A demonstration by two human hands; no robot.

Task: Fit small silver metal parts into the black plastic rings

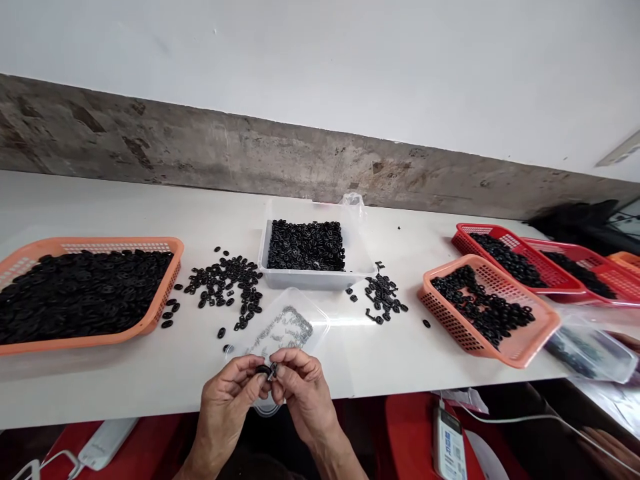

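My left hand (227,393) pinches a black oval ring-like piece (263,369) between thumb and fingers. Facing it, my right hand (307,400) grips a small dark clip-like part (273,371) against that piece; its exact kind is too small to tell. Both hands are closed and meet above the table's front edge. Just beyond them lies a clear plastic tray (320,333) with many tiny silvery parts (287,329). Loose black oval pieces (227,280) are scattered to the left, and small black parts (384,297) to the right.
A clear bin (313,279) full of small black parts stands at the centre. An orange basket (165,293) of black ovals is at left; another orange basket (543,330) and red baskets (565,287) are at right. Another person's hand (613,447) shows at far right.
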